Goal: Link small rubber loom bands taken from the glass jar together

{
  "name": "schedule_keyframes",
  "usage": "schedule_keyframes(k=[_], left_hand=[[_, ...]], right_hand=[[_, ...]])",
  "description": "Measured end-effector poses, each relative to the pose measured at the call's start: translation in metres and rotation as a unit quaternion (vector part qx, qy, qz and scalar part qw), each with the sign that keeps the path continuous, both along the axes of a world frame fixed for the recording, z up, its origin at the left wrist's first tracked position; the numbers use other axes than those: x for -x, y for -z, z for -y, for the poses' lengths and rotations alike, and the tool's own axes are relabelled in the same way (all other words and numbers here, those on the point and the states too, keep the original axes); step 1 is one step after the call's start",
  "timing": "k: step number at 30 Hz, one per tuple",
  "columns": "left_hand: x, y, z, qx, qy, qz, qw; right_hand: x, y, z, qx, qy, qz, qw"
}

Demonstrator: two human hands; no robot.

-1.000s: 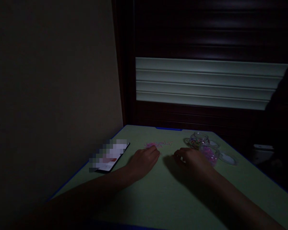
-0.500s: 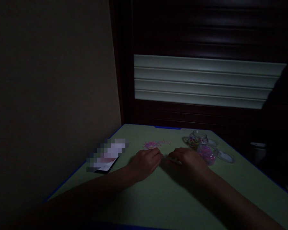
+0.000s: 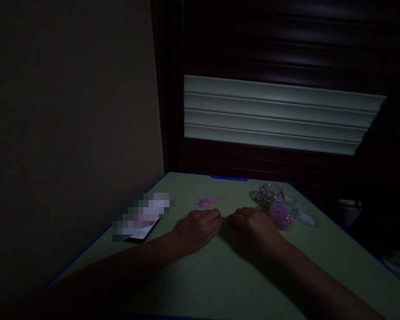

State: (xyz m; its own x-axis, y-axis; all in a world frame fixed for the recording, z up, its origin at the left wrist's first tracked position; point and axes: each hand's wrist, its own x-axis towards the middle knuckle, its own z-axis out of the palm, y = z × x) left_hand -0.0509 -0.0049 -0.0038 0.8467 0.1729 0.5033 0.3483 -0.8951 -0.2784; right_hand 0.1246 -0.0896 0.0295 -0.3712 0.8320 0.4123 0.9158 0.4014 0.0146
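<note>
Over the middle of the pale green table (image 3: 200, 284), my left hand (image 3: 202, 229) and my right hand (image 3: 253, 226) almost meet at the fingertips. Both have their fingers closed in a pinch. Whatever lies between the fingertips is too small and dark to make out. Just beyond the left hand is a loose pile of small pink and purple pieces (image 3: 208, 202), perhaps tiny bands. Right beside my right hand lies a clear jar of pink pieces (image 3: 282, 215), seemingly on its side. Behind it is another clear jar (image 3: 270, 195) with multicoloured pieces.
A phone (image 3: 142, 232), its screen blurred out, lies at the table's left edge by the wall (image 3: 73, 111). A clear round lid (image 3: 307, 218) rests right of the jars. Dark panelling with a pale slatted strip (image 3: 270, 115) rises behind the table.
My right hand's fingers have drawn closer together and nearer to the left fingertips. The whole view has shifted slightly, with the table things a little further left.
</note>
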Motion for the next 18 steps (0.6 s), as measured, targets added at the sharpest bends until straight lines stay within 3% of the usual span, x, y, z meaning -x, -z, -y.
schedule_keyframes(k=[18], left_hand=[[-0.0011, 0.0005, -0.0024, 0.024, -0.025, -0.011, 0.999]], right_hand=[[-0.0055, -0.0028, -0.0002, 0.016, 0.041, 0.046, 0.998]])
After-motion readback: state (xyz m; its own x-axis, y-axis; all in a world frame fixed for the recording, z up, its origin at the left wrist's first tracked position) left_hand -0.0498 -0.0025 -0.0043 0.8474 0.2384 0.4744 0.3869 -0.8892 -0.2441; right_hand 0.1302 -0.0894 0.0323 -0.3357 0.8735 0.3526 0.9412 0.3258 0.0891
